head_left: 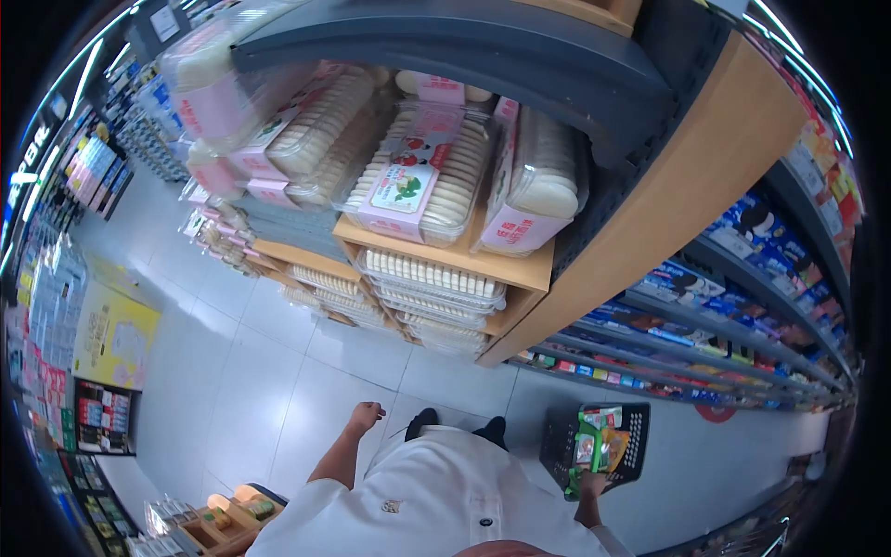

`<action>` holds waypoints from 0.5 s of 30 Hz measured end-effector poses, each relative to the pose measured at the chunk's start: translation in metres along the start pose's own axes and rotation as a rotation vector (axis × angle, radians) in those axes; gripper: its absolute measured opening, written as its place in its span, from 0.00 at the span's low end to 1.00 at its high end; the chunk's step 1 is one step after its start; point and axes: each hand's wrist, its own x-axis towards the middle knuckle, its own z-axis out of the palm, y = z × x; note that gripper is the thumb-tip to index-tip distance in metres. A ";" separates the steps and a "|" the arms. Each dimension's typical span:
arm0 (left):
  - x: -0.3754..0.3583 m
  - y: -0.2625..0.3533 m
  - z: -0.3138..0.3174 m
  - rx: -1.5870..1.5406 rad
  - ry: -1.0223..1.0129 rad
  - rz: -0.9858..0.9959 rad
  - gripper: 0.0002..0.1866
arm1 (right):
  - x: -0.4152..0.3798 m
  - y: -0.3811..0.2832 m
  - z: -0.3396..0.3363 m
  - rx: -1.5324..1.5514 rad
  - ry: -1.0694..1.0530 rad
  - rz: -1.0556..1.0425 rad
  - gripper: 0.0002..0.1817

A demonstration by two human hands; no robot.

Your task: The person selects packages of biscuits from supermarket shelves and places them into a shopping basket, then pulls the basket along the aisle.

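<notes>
My left hand (369, 415) hangs over the floor at my side, its fingers curled in, with nothing visible in it. On the other side, my right hand (591, 483) is closed around the green handle (577, 461) of a black shopping basket (555, 439). Several colourful food packets (611, 449) lie inside the basket. Ahead of me, clear plastic packs of round white biscuits or cakes (409, 174) with pink labels stand on a wooden shelf (448, 252). Neither hand touches these packs.
A wooden shelf post (668, 176) rises at the right end of the display. Beyond it, shelves (724, 316) carry blue packets. More packs (432, 288) sit on lower shelves. At left stands a yellow display (116, 339), and a wooden stand (218, 537) is behind my left side.
</notes>
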 end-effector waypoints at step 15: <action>0.042 0.087 0.053 0.180 -0.444 0.121 0.24 | -0.091 -0.065 0.012 0.198 -0.236 -0.047 0.26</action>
